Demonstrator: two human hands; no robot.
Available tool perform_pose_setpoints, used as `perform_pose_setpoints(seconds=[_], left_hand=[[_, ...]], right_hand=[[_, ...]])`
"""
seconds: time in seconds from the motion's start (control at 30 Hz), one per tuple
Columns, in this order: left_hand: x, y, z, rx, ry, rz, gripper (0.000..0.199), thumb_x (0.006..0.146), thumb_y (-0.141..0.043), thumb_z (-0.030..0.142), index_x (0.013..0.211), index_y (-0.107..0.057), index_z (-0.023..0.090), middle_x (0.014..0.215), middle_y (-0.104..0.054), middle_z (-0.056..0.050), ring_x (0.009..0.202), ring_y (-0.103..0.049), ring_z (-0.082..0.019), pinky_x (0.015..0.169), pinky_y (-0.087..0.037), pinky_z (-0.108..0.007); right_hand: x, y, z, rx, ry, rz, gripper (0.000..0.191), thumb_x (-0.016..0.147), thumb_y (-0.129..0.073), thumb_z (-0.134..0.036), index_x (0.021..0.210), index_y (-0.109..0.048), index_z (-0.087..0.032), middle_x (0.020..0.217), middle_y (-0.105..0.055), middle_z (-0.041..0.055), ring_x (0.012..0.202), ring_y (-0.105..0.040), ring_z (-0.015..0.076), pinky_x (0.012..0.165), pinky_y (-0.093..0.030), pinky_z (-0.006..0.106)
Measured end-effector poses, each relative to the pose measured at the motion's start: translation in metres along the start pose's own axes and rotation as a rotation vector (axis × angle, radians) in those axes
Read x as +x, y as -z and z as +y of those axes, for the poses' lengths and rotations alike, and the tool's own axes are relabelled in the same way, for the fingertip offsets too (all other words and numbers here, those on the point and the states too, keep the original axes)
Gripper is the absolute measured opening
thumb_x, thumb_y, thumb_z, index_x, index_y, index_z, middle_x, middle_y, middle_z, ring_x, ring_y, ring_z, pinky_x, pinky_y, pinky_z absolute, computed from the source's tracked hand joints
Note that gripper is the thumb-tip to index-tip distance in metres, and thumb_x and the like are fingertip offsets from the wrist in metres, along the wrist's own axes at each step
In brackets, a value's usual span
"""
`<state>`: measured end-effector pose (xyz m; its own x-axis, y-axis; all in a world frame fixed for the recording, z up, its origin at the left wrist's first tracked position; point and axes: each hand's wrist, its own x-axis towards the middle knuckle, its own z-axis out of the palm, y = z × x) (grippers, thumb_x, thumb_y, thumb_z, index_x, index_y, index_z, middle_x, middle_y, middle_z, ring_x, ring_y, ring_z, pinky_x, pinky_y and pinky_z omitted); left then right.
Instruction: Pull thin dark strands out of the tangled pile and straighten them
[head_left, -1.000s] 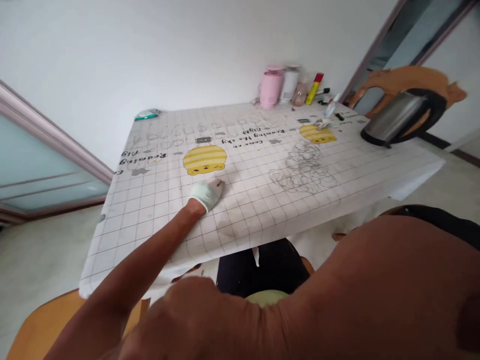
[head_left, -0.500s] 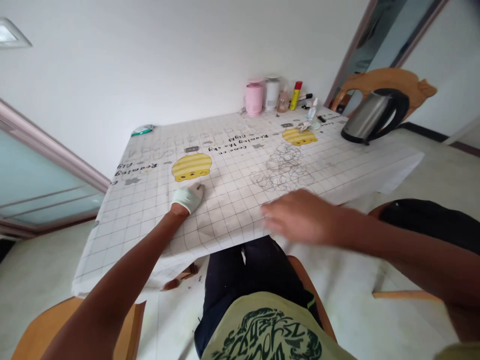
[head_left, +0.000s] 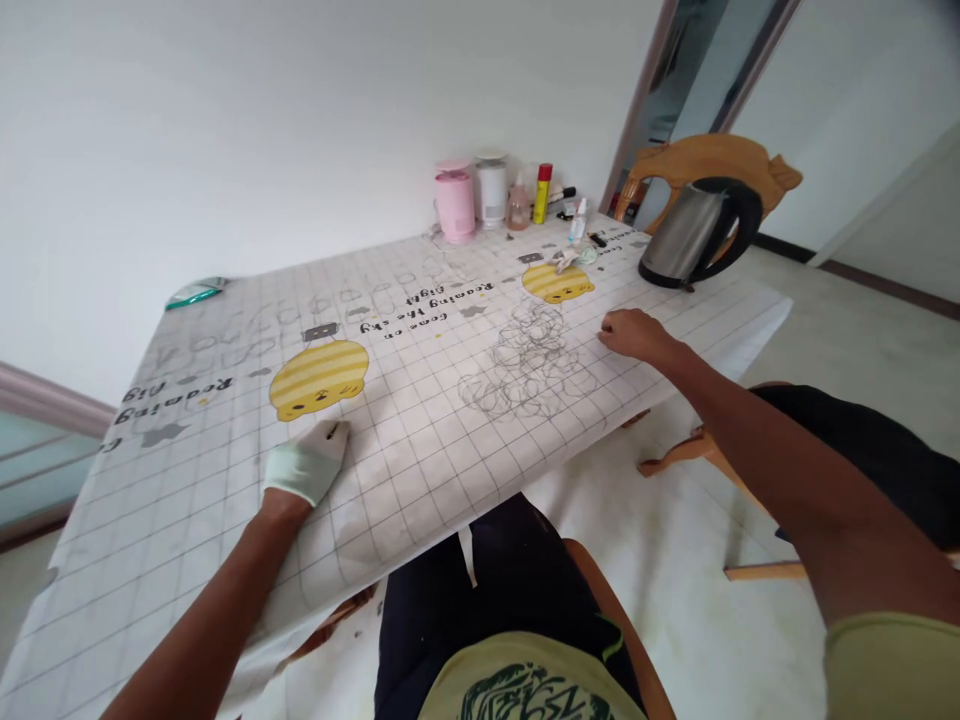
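Note:
My left hand (head_left: 307, 462), in a pale green and white glove, rests on the checked tablecloth (head_left: 420, 440) just below a printed yellow bear balloon. Its fingers are closed, with a small dark bit showing at the fingertips, too small to name. Bare and curled, my right hand (head_left: 632, 333) is at the cloth, right of a loose tangle of thin dark wire-like loops (head_left: 529, 365). Its fingertips are pressed together, and what they may hold is hidden. A small gap separates that hand from the loops.
A steel kettle (head_left: 682, 235) stands near the right end, beyond my right hand. Along the back are a pink canister (head_left: 454, 205), a white canister (head_left: 491, 190), a red-and-yellow can (head_left: 542, 195) and small bottles. A green-edged packet (head_left: 196, 292) lies at the back left.
My right hand has gone from the table's front edge, where it was blurred, to beyond the loops on the right. The view has shifted right; my left hand stays below the bear print.

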<state>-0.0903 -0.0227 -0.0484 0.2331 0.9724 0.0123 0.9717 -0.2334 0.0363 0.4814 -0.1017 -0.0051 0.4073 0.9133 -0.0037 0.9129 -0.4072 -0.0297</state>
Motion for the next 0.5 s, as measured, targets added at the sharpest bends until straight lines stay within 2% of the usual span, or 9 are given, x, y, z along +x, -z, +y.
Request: perform_pose_setpoints(seconds=[0.1, 0.2, 0.37, 0.43, 0.5], left_hand=[[0.002, -0.005, -0.004, -0.002, 0.014, 0.022, 0.044, 0.103, -0.035, 0.046, 0.102, -0.073, 0.023, 0.101, -0.078, -0.008, 0.091, -0.071, -0.028, 0.077, -0.046, -0.034], [0.005, -0.010, -0.009, -0.024, 0.009, 0.013, 0.044, 0.103, -0.036, 0.047, 0.101, -0.073, 0.024, 0.099, -0.078, -0.008, 0.089, -0.071, -0.029, 0.077, -0.047, -0.035], [0.006, -0.011, -0.009, -0.025, 0.064, 0.008, 0.043, 0.101, -0.040, 0.049, 0.104, -0.074, 0.024, 0.100, -0.078, -0.007, 0.087, -0.070, -0.028, 0.076, -0.047, -0.034], [0.006, -0.008, -0.006, -0.038, 0.083, -0.027, 0.043, 0.101, -0.039, 0.049, 0.105, -0.075, 0.024, 0.101, -0.079, -0.006, 0.088, -0.070, -0.028, 0.077, -0.048, -0.034], [0.006, -0.004, -0.004, -0.046, 0.099, -0.047, 0.043, 0.102, -0.039, 0.049, 0.106, -0.075, 0.026, 0.102, -0.079, -0.004, 0.088, -0.070, -0.028, 0.079, -0.049, -0.035]], right_hand=[[0.037, -0.008, -0.007, 0.022, 0.051, -0.047, 0.024, 0.088, -0.067, -0.029, 0.103, -0.077, -0.013, 0.118, -0.071, 0.0203, 0.102, -0.064, 0.0299, 0.082, -0.047, 0.035], [0.061, -0.016, -0.012, 0.044, 0.134, -0.041, 0.017, 0.087, -0.067, -0.022, 0.099, -0.076, -0.014, 0.119, -0.071, 0.0181, 0.101, -0.063, 0.0265, 0.082, -0.045, 0.031], [0.072, -0.018, -0.012, 0.101, 0.192, 0.024, 0.012, 0.087, -0.063, -0.015, 0.090, -0.075, -0.016, 0.110, -0.074, 0.0125, 0.099, -0.064, 0.0236, 0.079, -0.045, 0.028], [0.071, -0.013, -0.009, 0.165, 0.163, 0.082, 0.013, 0.089, -0.061, -0.015, 0.090, -0.074, -0.015, 0.102, -0.076, 0.0105, 0.093, -0.067, 0.0220, 0.077, -0.046, 0.028], [0.070, -0.006, -0.006, 0.320, 0.093, 0.151, 0.011, 0.088, -0.062, -0.015, 0.090, -0.073, -0.015, 0.091, -0.076, 0.0081, 0.082, -0.069, 0.0193, 0.071, -0.048, 0.026]])
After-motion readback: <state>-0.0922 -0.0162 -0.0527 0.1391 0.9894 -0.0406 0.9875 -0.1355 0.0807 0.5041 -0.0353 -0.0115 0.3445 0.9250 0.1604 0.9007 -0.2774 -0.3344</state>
